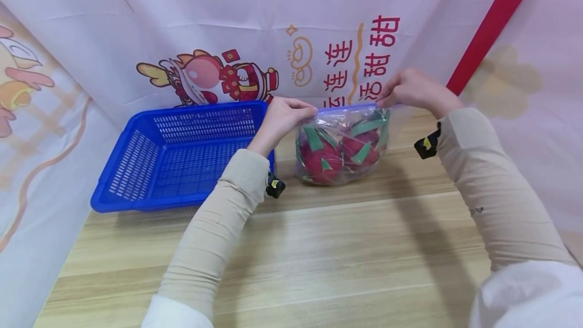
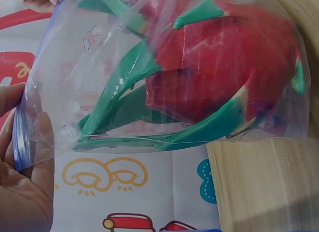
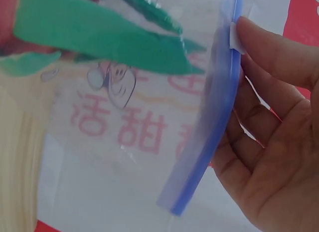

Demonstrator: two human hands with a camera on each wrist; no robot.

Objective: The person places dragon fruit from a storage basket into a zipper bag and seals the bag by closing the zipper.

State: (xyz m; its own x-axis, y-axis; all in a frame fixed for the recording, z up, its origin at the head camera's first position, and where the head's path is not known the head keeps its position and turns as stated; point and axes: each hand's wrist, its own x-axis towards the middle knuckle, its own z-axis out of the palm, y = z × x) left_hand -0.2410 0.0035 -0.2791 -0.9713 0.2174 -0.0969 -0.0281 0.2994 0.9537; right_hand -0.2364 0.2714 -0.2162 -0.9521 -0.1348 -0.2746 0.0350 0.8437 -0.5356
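Observation:
A clear zip bag (image 1: 337,176) with a blue zip strip along its top stands on the table, holding red dragon fruits (image 1: 321,163) with green scales. My left hand (image 1: 287,118) pinches the bag's top edge at its left end. Toward the other end, my right hand (image 1: 407,90) pinches the strip between thumb and fingers. In the right wrist view a small white slider (image 3: 235,38) sits on the blue zip strip (image 3: 214,117), under my right thumb. The left wrist view shows a fruit (image 2: 224,62) close behind the clear plastic.
A blue plastic basket (image 1: 150,205) with slotted walls stands left of the bag, close by my left forearm. The wooden table (image 1: 328,262) reaches toward me. Behind it hangs a white printed cloth (image 1: 255,19) with red writing and cartoon figures.

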